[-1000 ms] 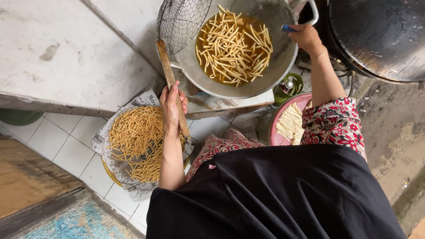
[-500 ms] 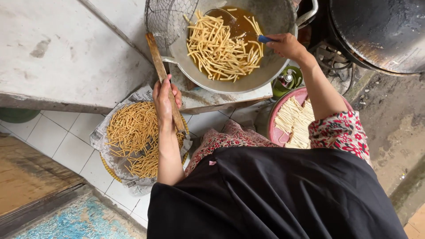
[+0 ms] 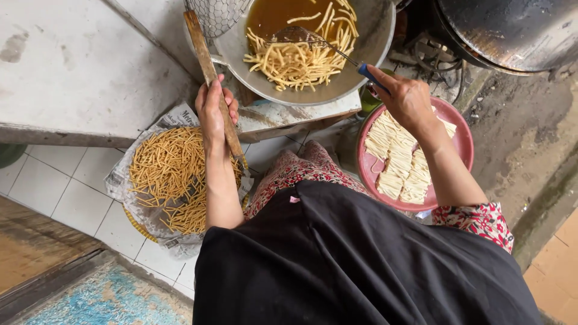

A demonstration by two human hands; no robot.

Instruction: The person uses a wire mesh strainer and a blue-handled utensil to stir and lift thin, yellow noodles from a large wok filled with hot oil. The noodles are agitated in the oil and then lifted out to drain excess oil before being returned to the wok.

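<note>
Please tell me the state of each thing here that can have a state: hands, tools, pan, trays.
left hand: closed around the wooden handle
right hand: gripping the blue-handled skimmer
skimmer: lowered among the strips in the oil
wok: holds oil and pale strips
paper-lined basket: heaped with golden fried strips
pink tray: holds raw strips in rows
dark pot: contents not visible

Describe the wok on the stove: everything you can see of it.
The wok is a wide, round, grey metal pan, dulled and stained, cut off by the top edge of the picture. It holds amber oil and many pale dough sticks heaped toward the near side. A wire mesh skimmer lies among them, its blue-tipped handle held by the right hand. A larger mesh strainer rests on its left rim, its wooden handle gripped by the left hand.
</note>
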